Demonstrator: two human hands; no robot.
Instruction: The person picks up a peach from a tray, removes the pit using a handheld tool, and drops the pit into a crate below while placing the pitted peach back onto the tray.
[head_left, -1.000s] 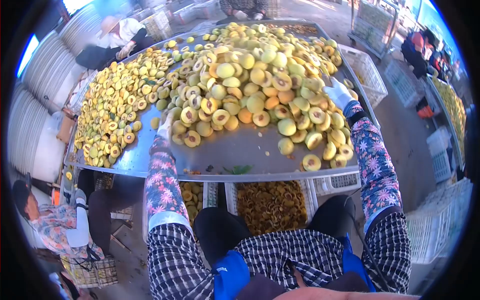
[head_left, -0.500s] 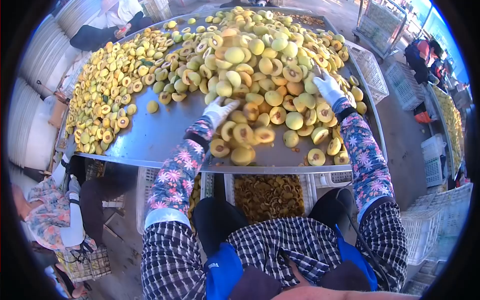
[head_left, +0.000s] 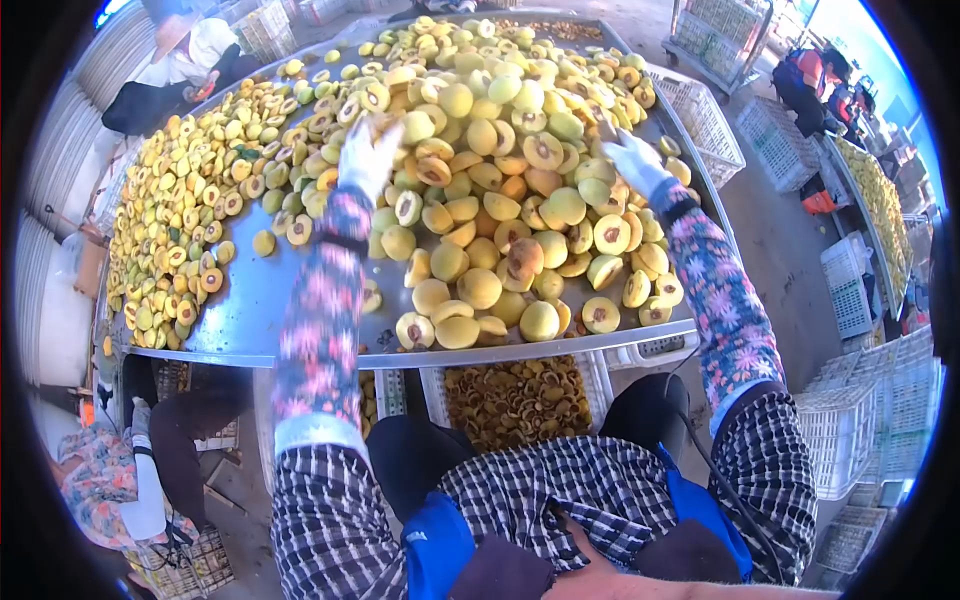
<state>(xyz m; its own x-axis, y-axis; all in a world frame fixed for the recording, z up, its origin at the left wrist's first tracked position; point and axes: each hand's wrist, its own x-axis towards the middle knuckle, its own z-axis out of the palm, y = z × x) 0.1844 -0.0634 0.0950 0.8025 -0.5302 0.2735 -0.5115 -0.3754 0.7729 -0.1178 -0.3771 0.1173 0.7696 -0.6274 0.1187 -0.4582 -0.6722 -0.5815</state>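
Note:
A large heap of halved yellow-green peaches [head_left: 480, 215] covers the middle of the metal table [head_left: 250, 300] in front of me. Many halves show a brown centre. My left hand [head_left: 368, 158], in a white glove and somewhat blurred, is at the heap's upper left side, fingers spread against the fruit. On the opposite side, my white-gloved right hand [head_left: 635, 162] reaches in with fingers stretched out, touching or close to the outer halves. Neither hand visibly grips a single piece. Some fingertips are lost among the fruit.
Below the table edge stands a crate [head_left: 435, 395] of brown pits or shells [head_left: 520, 400]. More halves [head_left: 170, 220] spread across the table's left. Co-workers sit at lower left [head_left: 95, 480] and upper left [head_left: 190, 60]. White crates [head_left: 840, 420] stand at right, near another fruit-covered table [head_left: 870, 205].
My left hand has moved up and left along the heap. Fruit has slid toward the table's near edge, and the heap is spread wider there. My right hand stays at the right side.

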